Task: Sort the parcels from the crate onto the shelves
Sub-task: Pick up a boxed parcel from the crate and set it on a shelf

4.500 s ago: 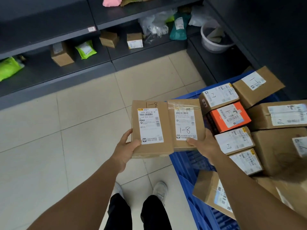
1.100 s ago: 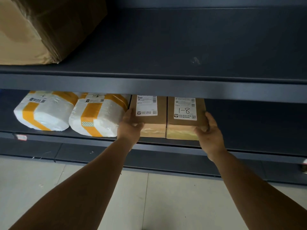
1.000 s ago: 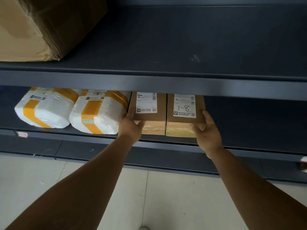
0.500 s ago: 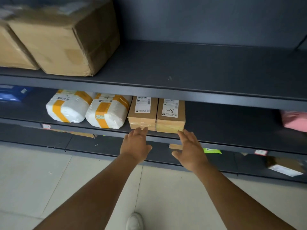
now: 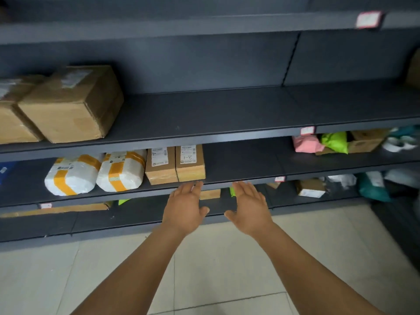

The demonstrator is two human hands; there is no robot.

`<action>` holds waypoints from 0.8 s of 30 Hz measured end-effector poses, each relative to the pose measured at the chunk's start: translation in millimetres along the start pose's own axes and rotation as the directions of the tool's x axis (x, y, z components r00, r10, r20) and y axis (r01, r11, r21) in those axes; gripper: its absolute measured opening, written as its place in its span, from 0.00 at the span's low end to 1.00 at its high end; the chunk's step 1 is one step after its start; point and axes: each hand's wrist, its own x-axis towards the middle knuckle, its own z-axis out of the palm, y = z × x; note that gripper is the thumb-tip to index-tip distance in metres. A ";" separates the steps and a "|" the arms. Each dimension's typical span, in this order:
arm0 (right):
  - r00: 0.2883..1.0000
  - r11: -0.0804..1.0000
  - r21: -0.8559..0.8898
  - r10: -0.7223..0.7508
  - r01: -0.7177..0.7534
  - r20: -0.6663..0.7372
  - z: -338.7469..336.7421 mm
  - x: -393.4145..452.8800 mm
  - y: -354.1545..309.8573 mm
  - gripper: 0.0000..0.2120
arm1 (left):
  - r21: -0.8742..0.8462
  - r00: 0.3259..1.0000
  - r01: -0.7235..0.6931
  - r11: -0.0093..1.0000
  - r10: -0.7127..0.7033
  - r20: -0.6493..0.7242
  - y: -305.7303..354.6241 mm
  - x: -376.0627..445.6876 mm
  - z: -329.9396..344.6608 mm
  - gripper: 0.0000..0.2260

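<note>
Two small brown cardboard parcels stand side by side on the middle shelf [image 5: 245, 160]: the left parcel [image 5: 160, 165] and the right parcel [image 5: 190, 163], which is marked 1-8. My left hand [image 5: 184, 206] is below and in front of them, fingers straight, holding nothing. My right hand [image 5: 250, 206] is to the right of it, also with straight fingers and empty. Neither hand touches the parcels. The crate is out of view.
Two white parcels with yellow tape [image 5: 72, 175] [image 5: 121, 170] lie left of the brown pair. Big cardboard boxes [image 5: 70, 105] sit on the upper shelf at left. Pink [image 5: 305, 144] and green [image 5: 335, 142] bags lie at right. More parcels fill the bottom shelf. Tiled floor below.
Both hands let go of the two brown parcels on the middle shelf and drew back toward me. My view pulled back and swung right, showing more shelving.
</note>
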 end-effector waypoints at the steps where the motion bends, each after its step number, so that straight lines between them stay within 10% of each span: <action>1: 1.000 1.000 0.009 0.019 -0.019 -0.020 -4.5 -12.4 2.3 0.39 | -0.001 1.000 -0.032 1.000 0.032 0.000 8.3 -7.3 -2.1 0.32; 12: 0.927 0.949 0.102 0.315 -0.300 -0.204 -33.6 -173.5 37.1 0.39 | -0.036 0.927 -0.375 0.927 0.375 0.020 95.1 -98.9 -17.3 0.32; 24: 0.680 0.742 0.257 0.670 -0.619 -0.298 -28.6 -353.2 119.0 0.41 | -0.008 0.649 -0.755 0.656 0.748 0.134 232.0 -188.4 9.2 0.33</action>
